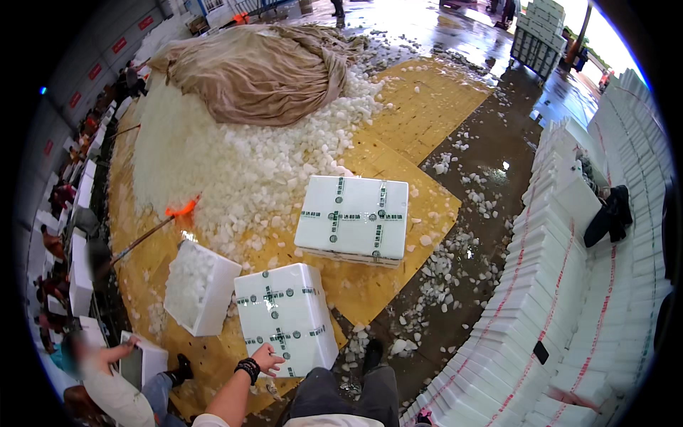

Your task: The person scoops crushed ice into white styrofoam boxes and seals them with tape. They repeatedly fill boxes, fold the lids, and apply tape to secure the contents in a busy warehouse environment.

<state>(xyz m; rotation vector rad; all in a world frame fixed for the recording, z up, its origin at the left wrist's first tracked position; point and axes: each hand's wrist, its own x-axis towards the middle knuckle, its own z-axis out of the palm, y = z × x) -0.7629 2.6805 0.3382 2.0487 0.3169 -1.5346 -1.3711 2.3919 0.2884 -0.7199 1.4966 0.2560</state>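
Observation:
My left hand (268,360), with dark beaded bracelets on the wrist, is over the near edge of a white foam box (285,315) bound with printed tape. Its fingers are apart and hold nothing; I cannot tell whether they touch the box. My right hand is out of view. Just beyond stands another taped foam box (349,219). To the left, an uncovered foam box (220,293) is filled with ice chunks (189,288). A blurred hand (573,398) shows at the lower right; whose it is remains unclear.
A crushed-ice heap (256,160) lies under a brown cloth (267,74) on yellow boards (368,291). An orange-headed long-handled tool (144,237) lies left. A person (117,384) handles a foam box (152,360). Foam stacks (512,299) line the right; a black phone-like object (541,352) rests there.

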